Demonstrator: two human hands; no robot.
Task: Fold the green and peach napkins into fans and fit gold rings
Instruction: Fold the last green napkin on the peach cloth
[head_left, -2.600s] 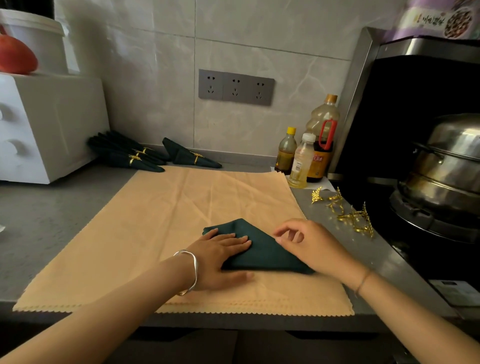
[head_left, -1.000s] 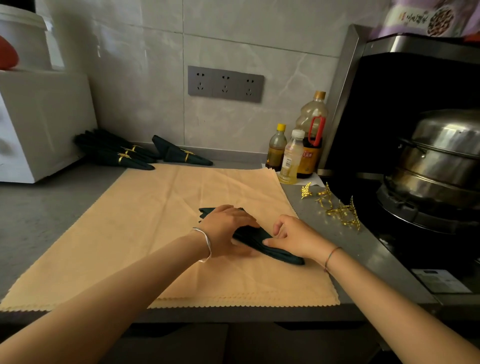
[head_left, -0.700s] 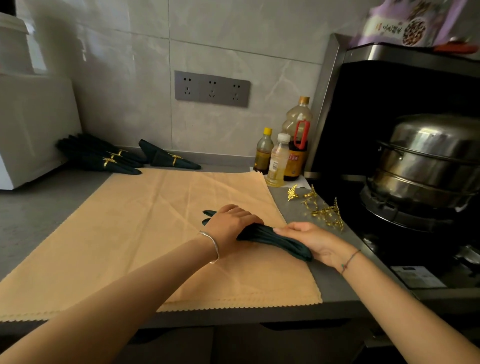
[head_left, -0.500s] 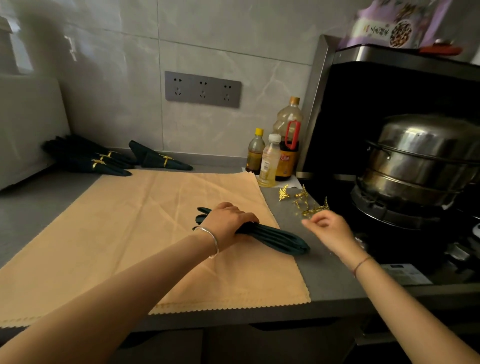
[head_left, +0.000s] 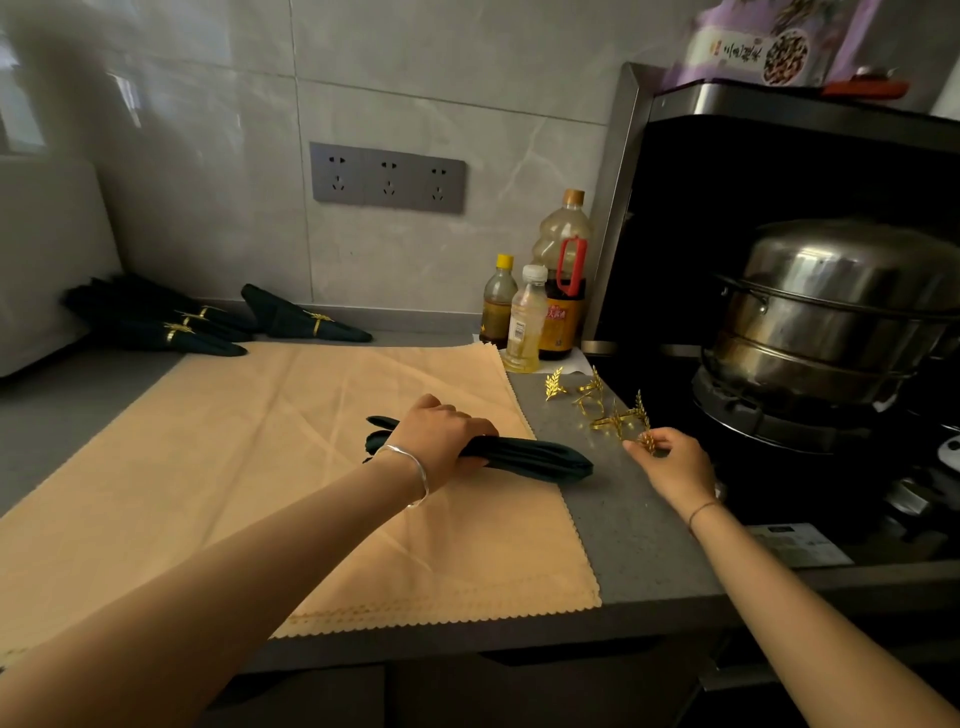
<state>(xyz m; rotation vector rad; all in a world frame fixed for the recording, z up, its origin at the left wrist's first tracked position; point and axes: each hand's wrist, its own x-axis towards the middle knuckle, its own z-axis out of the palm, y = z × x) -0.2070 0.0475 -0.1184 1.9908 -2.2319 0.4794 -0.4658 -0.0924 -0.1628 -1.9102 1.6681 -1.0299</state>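
A dark green napkin (head_left: 530, 458), pleated into a long narrow bundle, lies on the spread peach napkins (head_left: 249, 467). My left hand (head_left: 441, 441) grips it round the middle and pins it down. My right hand (head_left: 670, 462) is on the grey counter to the right, its fingertips pinching a gold leaf ring (head_left: 647, 440) at the near end of a cluster of gold rings (head_left: 602, 410). Several finished green fans with gold rings (head_left: 171, 322) lie at the back left, one more (head_left: 306, 319) beside them.
Three bottles (head_left: 540, 306) stand against the wall behind the rings. A steel steamer pot (head_left: 831, 312) sits on the black stove at the right. A white appliance (head_left: 47, 260) stands at the far left. The counter's front edge (head_left: 467, 644) runs just below the cloth.
The flat folded green napkin was gathered into a narrow bundle. My right hand let go of its end and moved right to the gold rings. My left hand stays round the bundle.
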